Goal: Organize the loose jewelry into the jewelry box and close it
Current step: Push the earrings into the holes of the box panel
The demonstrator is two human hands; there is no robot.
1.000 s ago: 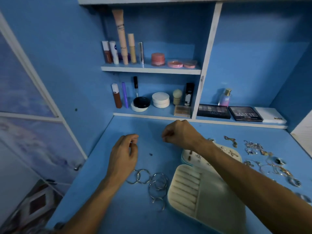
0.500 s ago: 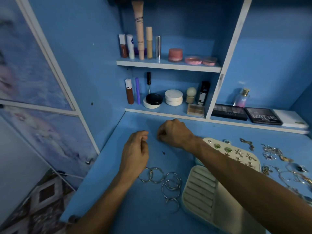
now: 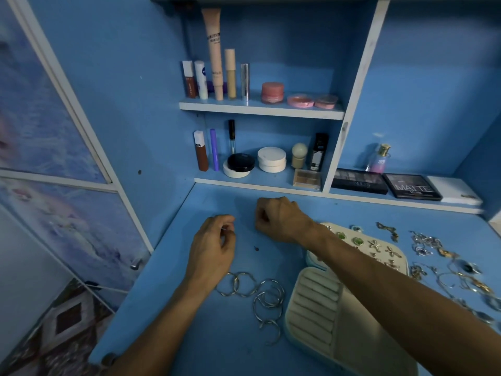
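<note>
Blue desk (image 3: 217,207) with open jewelry box (image 3: 311,308); behind, palette (image 3: 412,187) lettered "MATTE"

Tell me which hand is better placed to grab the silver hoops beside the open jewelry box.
Probably left. The left hand lies right beside the silver hoops, its wrist nearly over them. The right hand is farther back, its forearm crossing over the jewelry box.

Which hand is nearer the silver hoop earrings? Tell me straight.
Left. The left hand is just behind the silver hoop earrings, its wrist beside them. The right hand is farther back and rightward, its forearm crossing the jewelry box.
</note>
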